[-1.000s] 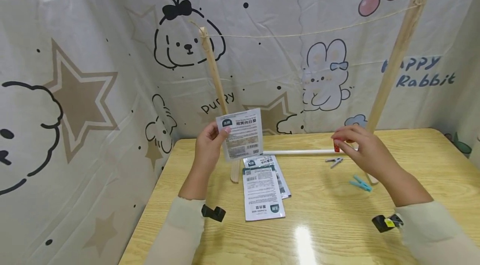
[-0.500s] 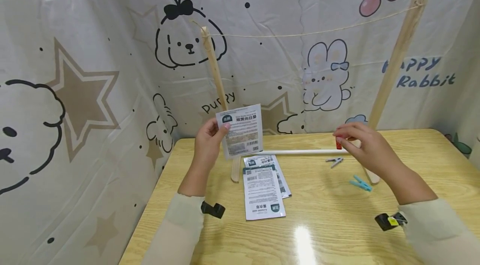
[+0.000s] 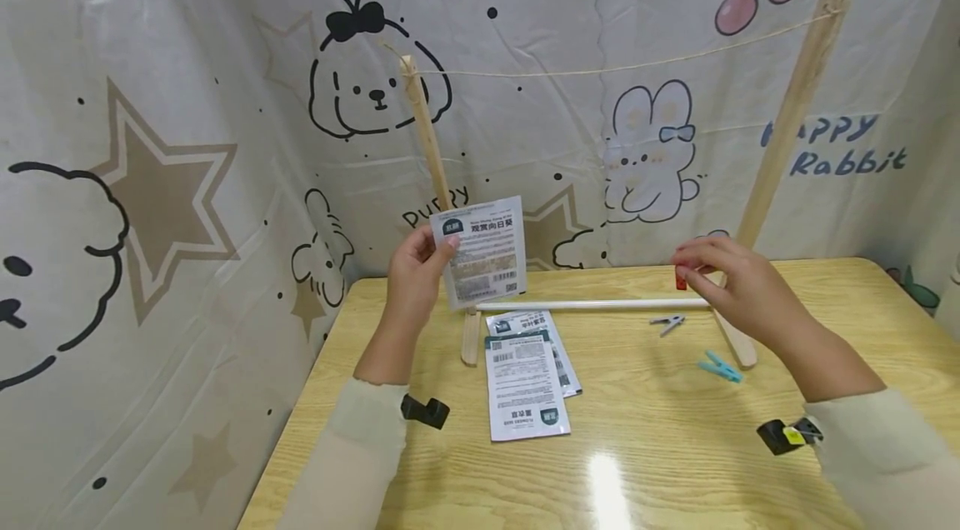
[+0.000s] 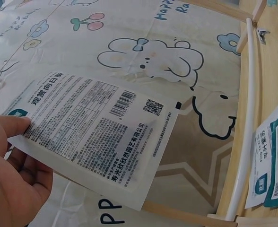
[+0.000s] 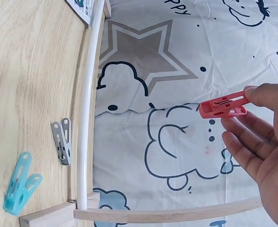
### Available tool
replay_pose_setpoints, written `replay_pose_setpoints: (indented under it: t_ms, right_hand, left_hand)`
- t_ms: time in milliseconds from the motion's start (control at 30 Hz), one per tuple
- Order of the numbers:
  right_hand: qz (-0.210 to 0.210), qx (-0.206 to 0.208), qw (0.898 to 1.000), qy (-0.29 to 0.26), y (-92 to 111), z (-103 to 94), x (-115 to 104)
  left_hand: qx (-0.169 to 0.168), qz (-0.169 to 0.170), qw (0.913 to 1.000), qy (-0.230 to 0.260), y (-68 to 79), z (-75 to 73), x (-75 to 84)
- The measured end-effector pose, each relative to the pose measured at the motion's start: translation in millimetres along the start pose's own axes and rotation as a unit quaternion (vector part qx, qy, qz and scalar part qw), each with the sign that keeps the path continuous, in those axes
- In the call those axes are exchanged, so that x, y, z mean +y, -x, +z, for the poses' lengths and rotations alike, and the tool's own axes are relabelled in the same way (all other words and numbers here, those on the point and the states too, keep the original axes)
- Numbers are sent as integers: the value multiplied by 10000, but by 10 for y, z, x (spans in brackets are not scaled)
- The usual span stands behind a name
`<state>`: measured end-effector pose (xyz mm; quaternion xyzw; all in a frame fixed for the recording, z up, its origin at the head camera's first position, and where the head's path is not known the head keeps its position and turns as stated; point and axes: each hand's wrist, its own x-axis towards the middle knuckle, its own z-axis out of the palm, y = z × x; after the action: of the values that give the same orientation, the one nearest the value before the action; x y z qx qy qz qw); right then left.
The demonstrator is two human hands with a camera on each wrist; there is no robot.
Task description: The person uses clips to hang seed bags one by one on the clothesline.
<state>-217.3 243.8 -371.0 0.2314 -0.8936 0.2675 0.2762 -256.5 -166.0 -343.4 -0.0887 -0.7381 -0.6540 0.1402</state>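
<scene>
My left hand [image 3: 412, 273] pinches a white seed packet [image 3: 486, 253] by its left edge, thumb on the printed face and fingers behind. The packet is held up in front of the left wooden post, over the table. In the left wrist view, the packet [image 4: 94, 130] shows small print, a barcode and a QR code. On the other side, my right hand [image 3: 742, 284] pinches a red clothespin [image 5: 219, 105] between thumb and fingers, its nose pointing away from the palm. That hand is raised in front of the right post, well apart from the packet.
A thin string [image 3: 600, 72] runs between the left post [image 3: 426, 130] and right post [image 3: 791, 117], joined low down by a white rod [image 3: 600, 305]. Two overlapping seed packets [image 3: 527, 388] lie on the table, with a grey clothespin [image 3: 667, 322] and a blue clothespin [image 3: 722, 367] to their right.
My left hand has lifted the seed packet slightly. My right hand has shifted a little right and up with the red clothespin. The things on the table stay put.
</scene>
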Motion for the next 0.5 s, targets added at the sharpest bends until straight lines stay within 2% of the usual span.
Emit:
replay_pose_setpoints:
  t_ms: [267,500]
  right_hand:
    - [-31,84,9999,-129,-27,-53,-49]
    - [83,91,9999,-77,-26,-91,-91]
  left_hand:
    - [51,181,9998,-18,-47,-37,96]
    - [153,171,9997,30,-82,-15,134]
